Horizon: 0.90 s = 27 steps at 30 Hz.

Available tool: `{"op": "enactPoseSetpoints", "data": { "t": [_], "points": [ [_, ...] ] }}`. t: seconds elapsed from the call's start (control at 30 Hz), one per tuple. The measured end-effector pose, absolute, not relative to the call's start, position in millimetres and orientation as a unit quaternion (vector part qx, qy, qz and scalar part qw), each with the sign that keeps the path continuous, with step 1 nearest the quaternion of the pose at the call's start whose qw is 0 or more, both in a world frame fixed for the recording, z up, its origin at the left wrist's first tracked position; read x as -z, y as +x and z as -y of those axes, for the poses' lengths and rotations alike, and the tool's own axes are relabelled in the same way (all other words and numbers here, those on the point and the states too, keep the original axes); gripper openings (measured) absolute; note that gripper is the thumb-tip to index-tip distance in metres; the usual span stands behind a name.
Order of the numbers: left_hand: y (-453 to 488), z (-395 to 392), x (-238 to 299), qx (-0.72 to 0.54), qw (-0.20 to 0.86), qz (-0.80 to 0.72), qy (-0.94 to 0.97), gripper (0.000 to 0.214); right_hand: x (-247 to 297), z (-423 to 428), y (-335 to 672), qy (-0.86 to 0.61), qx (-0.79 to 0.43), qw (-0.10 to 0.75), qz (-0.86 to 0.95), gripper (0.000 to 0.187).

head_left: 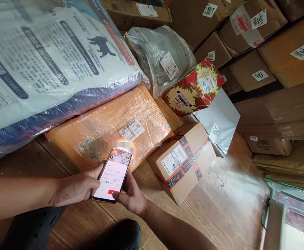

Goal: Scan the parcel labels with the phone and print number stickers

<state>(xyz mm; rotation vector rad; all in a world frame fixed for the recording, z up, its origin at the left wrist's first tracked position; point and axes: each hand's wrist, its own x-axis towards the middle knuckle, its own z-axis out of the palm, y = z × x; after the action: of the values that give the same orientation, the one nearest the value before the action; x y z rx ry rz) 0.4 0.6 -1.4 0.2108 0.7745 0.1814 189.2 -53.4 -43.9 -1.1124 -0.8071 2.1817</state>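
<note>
A smartphone (110, 180) with a lit screen is held between both hands. Its top shows a camera picture of a label, and a red button sits low on the screen. My left hand (79, 185) grips the phone's left edge. My right hand (133, 194) supports the right side, its thumb at the red button. Just beyond the phone lies an orange, plastic-wrapped parcel (152, 119) with a white barcode label (131, 129). Right of it stands a cardboard box (198, 163) with black and red tape and a label marked in blue.
A large pet food sack (50, 52) rests at upper left. Beyond are a grey plastic-bagged parcel (152, 45), a red floral box (183, 93) and a silver mailer (224, 114). Numbered cartons (261, 62) are stacked at right. Dark shoes (123, 232) stand on the tiled floor (235, 205).
</note>
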Motion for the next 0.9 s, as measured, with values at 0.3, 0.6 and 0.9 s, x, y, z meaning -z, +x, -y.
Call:
{"op": "enactPoseSetpoints", "data": {
  "t": [0.3, 0.6, 0.9],
  "points": [
    [0.2, -2.7, -3.5, -0.088, 0.918, -0.384, 0.05, 0.091, 47.3, 55.1, 189.2, -0.408, -0.814, 0.286, 0.297, 0.074],
    [1.3, -3.4, -4.2, -0.082, 0.919, -0.382, 0.051, 0.087, 47.6, 55.5, 188.5, -0.41, -0.812, 0.29, 0.299, 0.074],
    [0.4, -1.6, -2.1, -0.091, 0.915, -0.388, 0.061, 0.091, 48.4, 55.8, 187.4, -0.407, -0.819, 0.288, 0.285, 0.074]
  ]
}}
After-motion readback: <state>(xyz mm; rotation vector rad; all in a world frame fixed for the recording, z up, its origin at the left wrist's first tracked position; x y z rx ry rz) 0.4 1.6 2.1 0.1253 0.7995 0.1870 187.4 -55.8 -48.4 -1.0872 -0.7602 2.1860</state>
